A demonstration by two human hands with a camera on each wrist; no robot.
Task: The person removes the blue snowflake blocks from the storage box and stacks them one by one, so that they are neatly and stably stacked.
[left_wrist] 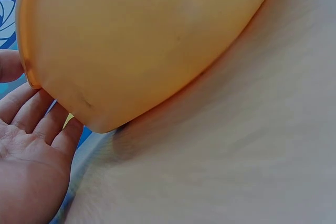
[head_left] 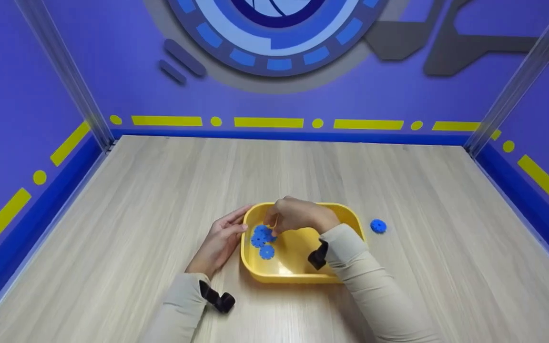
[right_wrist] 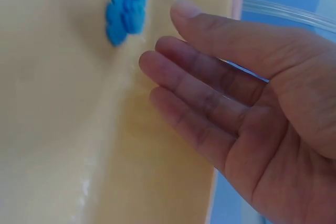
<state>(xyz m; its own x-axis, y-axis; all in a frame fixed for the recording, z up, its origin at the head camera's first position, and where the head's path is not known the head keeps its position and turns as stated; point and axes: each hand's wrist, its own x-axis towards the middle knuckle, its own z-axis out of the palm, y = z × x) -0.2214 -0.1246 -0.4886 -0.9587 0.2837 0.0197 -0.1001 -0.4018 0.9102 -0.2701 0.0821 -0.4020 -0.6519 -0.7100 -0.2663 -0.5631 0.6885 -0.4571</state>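
Observation:
A yellow plastic tub (head_left: 298, 277) stands on the table, and several blue notched plastic discs (head_left: 267, 252) lie inside near its left end. My left hand (head_left: 221, 244) holds the tub's left side, thumb at the rim (left_wrist: 22, 35) and fingers spread along the outside wall. Inside the tub, my right hand (head_left: 299, 214) reaches down beside the discs. In the right wrist view its fingers (right_wrist: 181, 74) are loosely bent with nothing between them, and a cluster of blue discs (right_wrist: 125, 11) lies just past the fingertips.
Another blue disc (head_left: 378, 226) lies on the wooden table (head_left: 184, 190), right of the tub. Purple-blue panels (head_left: 112, 95) with yellow dashes enclose the table at the back and both sides, with clear posts (head_left: 517, 81) at the back corners.

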